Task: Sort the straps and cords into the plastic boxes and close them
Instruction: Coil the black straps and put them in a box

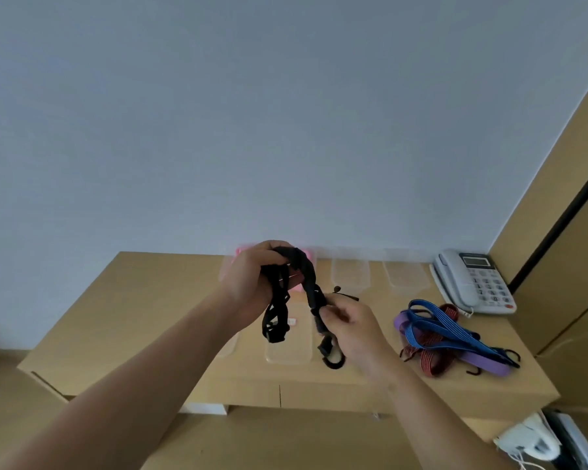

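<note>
A plain pale blue-grey wall [286, 113] rises behind the light wooden table [143, 320]. Right of the table, a tan wooden panel [557, 205] with a dark vertical strip. Even, soft light.

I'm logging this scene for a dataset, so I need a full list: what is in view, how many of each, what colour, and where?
black strap: one, black, held up between both hands above the desk
bungee cords: a tangled pile, blue, red and purple, right part of the desk
clear plastic boxes or lids: several, exact count unclear, transparent, along the wall and under the hands
pink box: one, pink, behind the left hand
telephone: one, light grey, far right corner of the desk
desk: one, light wood, against the wall
left hand: grips the strap's top
right hand: pinches its hanging end
</note>
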The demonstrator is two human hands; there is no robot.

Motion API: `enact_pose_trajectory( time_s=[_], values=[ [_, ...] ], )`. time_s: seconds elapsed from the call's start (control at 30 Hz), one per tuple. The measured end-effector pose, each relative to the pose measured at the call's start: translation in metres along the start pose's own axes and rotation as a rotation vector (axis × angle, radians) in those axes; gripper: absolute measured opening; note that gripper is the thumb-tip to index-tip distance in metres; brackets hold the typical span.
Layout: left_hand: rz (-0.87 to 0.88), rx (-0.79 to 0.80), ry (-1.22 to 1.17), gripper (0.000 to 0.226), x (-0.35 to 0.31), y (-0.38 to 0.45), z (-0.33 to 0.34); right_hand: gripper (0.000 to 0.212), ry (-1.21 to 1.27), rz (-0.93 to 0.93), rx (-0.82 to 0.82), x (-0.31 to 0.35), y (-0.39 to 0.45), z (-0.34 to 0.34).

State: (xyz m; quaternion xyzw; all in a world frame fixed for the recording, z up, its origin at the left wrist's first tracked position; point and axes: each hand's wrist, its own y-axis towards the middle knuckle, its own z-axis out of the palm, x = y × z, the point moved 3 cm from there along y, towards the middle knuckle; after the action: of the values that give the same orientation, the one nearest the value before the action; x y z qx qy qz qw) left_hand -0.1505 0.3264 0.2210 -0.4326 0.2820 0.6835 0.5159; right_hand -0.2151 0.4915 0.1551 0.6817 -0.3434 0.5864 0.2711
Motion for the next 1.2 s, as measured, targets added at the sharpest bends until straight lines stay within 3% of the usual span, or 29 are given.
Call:
enact_pose_trajectory(
  time_s=[0.13, 0.27, 0.33, 0.53, 0.63, 0.73, 0.83, 1.07, 1.2],
  values=[
    [-0.039, 0.029, -0.065, 0.018, 0.0, -0.013, -0.011, 0.042, -0.058, 0.043, 0.012, -0.003, -0.013, 0.04],
    [-0.089, 0.057, -0.001, 0.019, 0.004, -0.025, -0.019, 0.026, 0.215, 0.04, -0.105, 0.007, -0.03, 0.053],
    [-0.078, 0.072, 0.05, 0.024, 0.005, -0.03, -0.021, 0.023, 0.294, -0.026, -0.077, 0.016, -0.037, 0.054],
    [-0.095, 0.106, -0.045, 0.02, 0.013, -0.042, -0.015, 0.041, 0.131, -0.005, 0.022, 0.014, -0.063, 0.081],
    [-0.146, 0.118, -0.177, 0.016, 0.024, -0.041, -0.009, 0.05, 0.075, 0.025, -0.052, 0.002, -0.076, 0.098],
    [-0.205, 0.153, -0.24, 0.019, 0.033, -0.042, -0.007, 0.035, 0.062, 0.093, -0.177, -0.01, -0.085, 0.105],
    [-0.214, 0.171, -0.241, 0.022, 0.037, -0.045, -0.016, 0.021, 0.129, 0.195, -0.176, -0.019, -0.092, 0.104],
    [-0.22, -0.032, -0.082, 0.038, 0.029, -0.044, -0.049, 0.011, 0.153, 0.276, 0.02, -0.016, -0.087, 0.085],
    [-0.165, -0.15, 0.417, 0.048, 0.026, -0.048, -0.062, 0.024, 0.01, 0.327, 0.071, -0.011, -0.074, 0.062]
  ],
)
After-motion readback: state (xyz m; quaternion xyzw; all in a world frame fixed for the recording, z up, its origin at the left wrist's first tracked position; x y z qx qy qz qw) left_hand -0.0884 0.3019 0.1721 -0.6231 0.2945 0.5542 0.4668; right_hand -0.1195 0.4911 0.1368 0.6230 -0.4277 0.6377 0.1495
